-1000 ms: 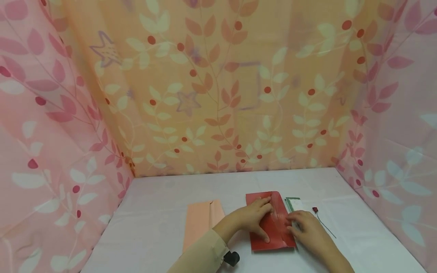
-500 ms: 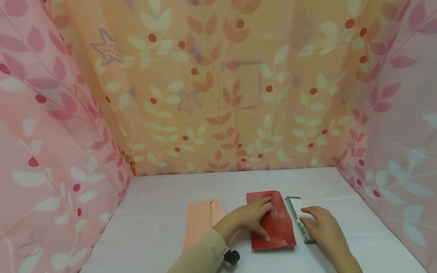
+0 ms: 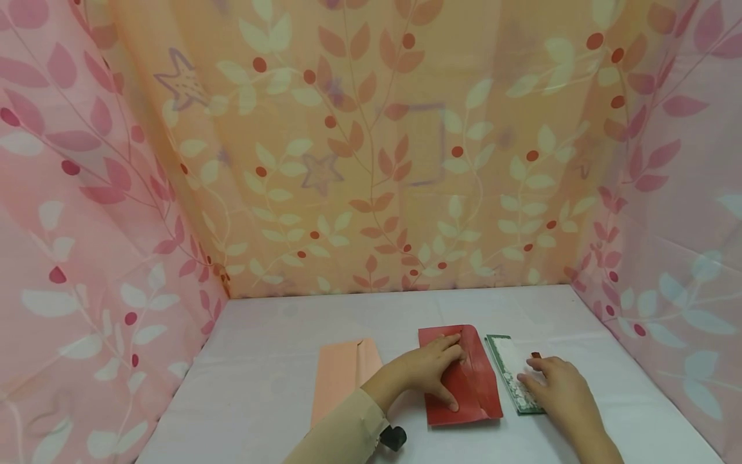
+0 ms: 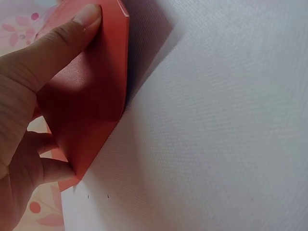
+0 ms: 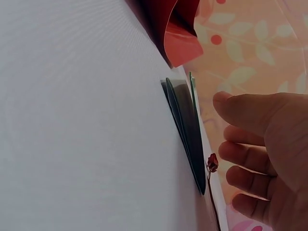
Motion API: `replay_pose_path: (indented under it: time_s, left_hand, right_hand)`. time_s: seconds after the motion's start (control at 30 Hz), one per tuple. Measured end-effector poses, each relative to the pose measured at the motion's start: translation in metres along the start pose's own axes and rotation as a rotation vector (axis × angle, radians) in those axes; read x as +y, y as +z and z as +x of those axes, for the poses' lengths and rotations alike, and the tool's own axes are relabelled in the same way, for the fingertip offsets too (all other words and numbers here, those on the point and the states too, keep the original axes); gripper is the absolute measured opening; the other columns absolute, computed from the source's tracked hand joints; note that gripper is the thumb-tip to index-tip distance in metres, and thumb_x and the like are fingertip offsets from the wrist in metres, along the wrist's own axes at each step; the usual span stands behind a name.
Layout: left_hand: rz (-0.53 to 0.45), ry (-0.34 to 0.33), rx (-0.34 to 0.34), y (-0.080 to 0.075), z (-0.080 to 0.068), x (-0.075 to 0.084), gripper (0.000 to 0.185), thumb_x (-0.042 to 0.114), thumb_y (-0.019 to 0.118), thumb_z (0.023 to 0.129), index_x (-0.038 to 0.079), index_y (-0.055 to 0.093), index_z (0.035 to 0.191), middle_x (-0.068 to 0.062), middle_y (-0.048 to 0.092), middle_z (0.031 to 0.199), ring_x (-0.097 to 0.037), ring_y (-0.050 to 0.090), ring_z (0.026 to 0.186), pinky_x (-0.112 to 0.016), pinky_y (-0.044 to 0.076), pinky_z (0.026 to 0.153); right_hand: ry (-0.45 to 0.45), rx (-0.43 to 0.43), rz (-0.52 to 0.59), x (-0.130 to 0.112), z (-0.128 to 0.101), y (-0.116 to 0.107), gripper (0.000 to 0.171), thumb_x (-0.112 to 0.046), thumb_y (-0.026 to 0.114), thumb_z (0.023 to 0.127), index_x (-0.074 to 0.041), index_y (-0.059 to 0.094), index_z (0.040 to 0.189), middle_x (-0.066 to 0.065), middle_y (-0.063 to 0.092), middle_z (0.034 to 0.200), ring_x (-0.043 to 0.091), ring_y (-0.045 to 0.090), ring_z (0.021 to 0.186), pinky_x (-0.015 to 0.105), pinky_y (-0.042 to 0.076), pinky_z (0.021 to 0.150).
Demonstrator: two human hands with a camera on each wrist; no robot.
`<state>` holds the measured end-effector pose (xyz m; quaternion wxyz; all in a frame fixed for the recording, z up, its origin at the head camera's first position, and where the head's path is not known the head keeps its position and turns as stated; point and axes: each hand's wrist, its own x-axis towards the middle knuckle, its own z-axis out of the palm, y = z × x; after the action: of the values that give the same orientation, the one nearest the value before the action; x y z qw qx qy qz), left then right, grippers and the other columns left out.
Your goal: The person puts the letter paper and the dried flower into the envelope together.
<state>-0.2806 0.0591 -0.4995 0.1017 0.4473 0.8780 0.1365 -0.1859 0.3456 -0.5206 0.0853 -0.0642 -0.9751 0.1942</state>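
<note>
Left hand (image 3: 426, 377) presses flat, fingers spread, on the red envelope (image 3: 472, 386) lying mid-table (image 3: 278, 380); right hand (image 3: 559, 386), fingers relaxed, rests beside the green card (image 3: 510, 367); a peach envelope (image 3: 342, 374) lies left.

A pink envelope (image 3: 342, 377) lies flat on the white table (image 3: 278, 380). Thin cloth walls (image 3: 371, 161) with leaves and red dots stand around the table on three sides.

Glossy red paper envelope (image 3: 464, 377), matt tablecloth (image 3: 290, 380)
</note>
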Motion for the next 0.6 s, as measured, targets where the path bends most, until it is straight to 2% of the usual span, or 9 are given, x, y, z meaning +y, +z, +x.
replay_pose_path:
  time_s: [0.37,0.6]
  left_hand:
    - [0.002,0.005,0.007,-0.0009,-0.0003,0.0007,0.071,0.064,0.086,0.069,0.036,0.045,0.119,0.003,0.016,0.171,-0.026,0.021,0.157,-0.037,0.038,0.117]
    - [-0.005,0.005,0.0,0.0007,-0.0002,-0.0006,0.073,0.063,0.086,0.069,0.036,0.046,0.123,0.003,0.017,0.171,-0.024,0.021,0.157,-0.037,0.038,0.118]
  right_hand:
    - [0.013,-0.026,-0.005,0.0024,0.0012,-0.0027,0.069,-0.056,0.081,0.08,0.002,0.073,0.116,0.025,0.07,0.107,0.046,0.063,0.101,0.065,0.048,0.088]
    - [0.06,-0.111,-0.052,0.0054,0.0059,0.0042,0.081,-0.066,0.084,0.069,0.002,0.074,0.112,0.023,0.071,0.101,0.046,0.065,0.096,0.064,0.049,0.082]
